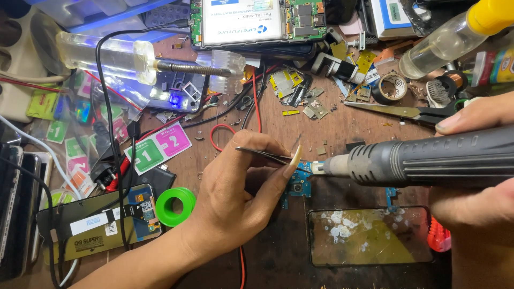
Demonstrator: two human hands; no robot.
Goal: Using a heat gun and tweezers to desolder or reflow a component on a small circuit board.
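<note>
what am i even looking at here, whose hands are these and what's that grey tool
This single picture comes from a camera worn on a person's head, looking down at a cluttered wooden workbench. No machine: both hands are the person's own. The left hand pinches thin tweezers over a small blue circuit board. The right hand grips a grey hot-air tool, its nozzle aimed at that board. Nearby lie a green tape roll, scissors, a cracked phone glass and scattered phone parts.
</note>
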